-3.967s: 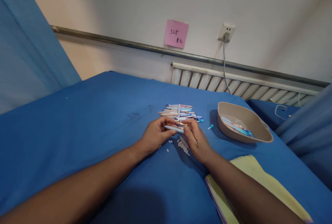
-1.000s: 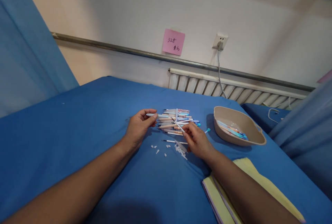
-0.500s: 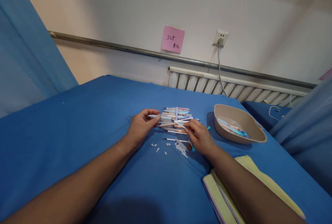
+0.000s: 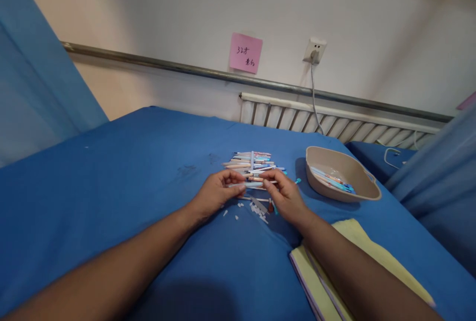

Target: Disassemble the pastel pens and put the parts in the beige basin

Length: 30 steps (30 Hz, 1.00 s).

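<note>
A pale wall (image 4: 178, 13) fills the upper half, and below it spreads one table (image 4: 92, 202) covered in blue cloth. Two blue curtains frame the scene, a left curtain (image 4: 33, 63) and a right curtain (image 4: 442, 187). One metal pipe (image 4: 186, 69) crosses the wall above one white radiator (image 4: 273, 115).

On the table at the near right lies one folded yellow cloth (image 4: 360, 236), partly under the right forearm. Beyond it stands one tan basin (image 4: 366, 182), holding several overlapping pens (image 4: 332, 179) too mixed to count.

Two hands meet at the middle of the table. The left hand (image 4: 217, 193) is nearly closed, thumb and fingers pinching one pale pen barrel (image 4: 255, 184). The right hand (image 4: 286, 197) has its thumb and forefinger curled together at the barrel's other end; whether they grip it cannot be told.

Just behind the fingers lies a pile of pens (image 4: 241, 164), well over ten, mostly side by side, with one light-blue strip (image 4: 252, 160) set across them. One pink note (image 4: 245, 53) and one socket (image 4: 315, 50) are on the wall.

Nearest the person lie one grey sliver (image 4: 260, 205), one brown piece (image 4: 270, 207), a cluster of tiny white pieces (image 4: 256, 210) touching one another, and one teal piece (image 4: 298, 180) apart, near the basin.
</note>
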Available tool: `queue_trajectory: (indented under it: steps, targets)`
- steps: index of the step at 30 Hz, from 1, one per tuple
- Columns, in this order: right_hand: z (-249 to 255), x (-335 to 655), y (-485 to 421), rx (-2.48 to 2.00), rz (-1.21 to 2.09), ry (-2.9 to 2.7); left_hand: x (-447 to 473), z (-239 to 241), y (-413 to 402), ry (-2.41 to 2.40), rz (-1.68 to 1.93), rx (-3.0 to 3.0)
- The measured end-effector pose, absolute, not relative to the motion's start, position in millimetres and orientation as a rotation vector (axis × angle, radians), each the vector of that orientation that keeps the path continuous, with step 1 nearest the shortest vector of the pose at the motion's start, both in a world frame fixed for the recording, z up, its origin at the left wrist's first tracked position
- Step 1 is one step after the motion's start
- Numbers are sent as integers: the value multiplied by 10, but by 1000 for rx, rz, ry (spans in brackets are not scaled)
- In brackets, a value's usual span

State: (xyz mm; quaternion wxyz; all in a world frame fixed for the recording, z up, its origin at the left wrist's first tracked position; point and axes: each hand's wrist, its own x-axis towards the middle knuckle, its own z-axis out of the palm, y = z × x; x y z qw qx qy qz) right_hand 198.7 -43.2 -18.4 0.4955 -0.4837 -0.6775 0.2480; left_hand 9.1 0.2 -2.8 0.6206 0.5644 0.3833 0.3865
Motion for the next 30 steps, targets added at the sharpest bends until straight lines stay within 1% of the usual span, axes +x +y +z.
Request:
queue_trajectory:
  steps: [4,9,14,17,21,23,27,30]
  targets:
    - [-137,1917,-520,-1098,750,-1666,155,-81,-84,819,772,1309]
    - [-113,1941,-506,-976,990,-1662,128,-97,-119,738,558,1513]
    - [-42,1923,-520,-804,1165,-1513,124,-86,-120,687,524,1595]
    - [3,1938,-514,-885,1108,-1470,137,-73,-114,684,558,1552]
    - [-32,2092,-396,-1104,888,-1312,136,-67,-80,728,633,1390]
    - [-74,2213,-336,-1213,835,-1297,123,-76,-44,758,676,1317]
    - [-137,2403,-339,-1401,928,-1506,84,-103,49,830,753,1226]
    - [-144,2418,-415,-1480,846,-1734,60,-114,103,864,793,1168]
